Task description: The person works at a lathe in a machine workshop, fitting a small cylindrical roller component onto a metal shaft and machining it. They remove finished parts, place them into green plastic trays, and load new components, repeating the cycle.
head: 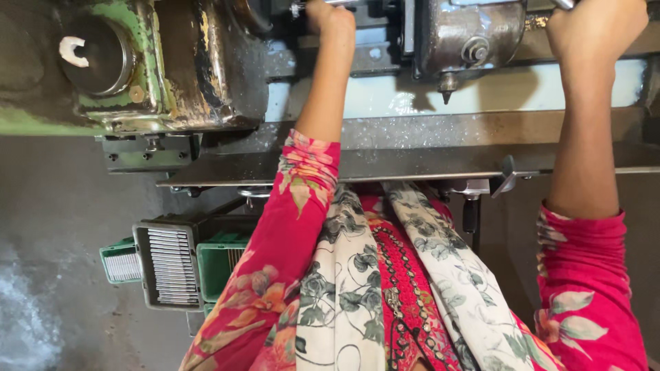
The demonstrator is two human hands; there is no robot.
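Here the left hand point(330, 17) grips a thin metal rod point(313, 7) lying crosswise at the machine point(172, 69). The right hand point(595, 27) is fisted round a lever point(564, 3), well apart.

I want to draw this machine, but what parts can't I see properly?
Head view only:
- Left hand: fingers blurred against the dark machine parts; what they grip is unclear.
- Right hand: fingertips cut off by the top edge.
- Grey metal machine head: top cut off by the edge.
- Grey ribbed crate of small parts: too small to identify.
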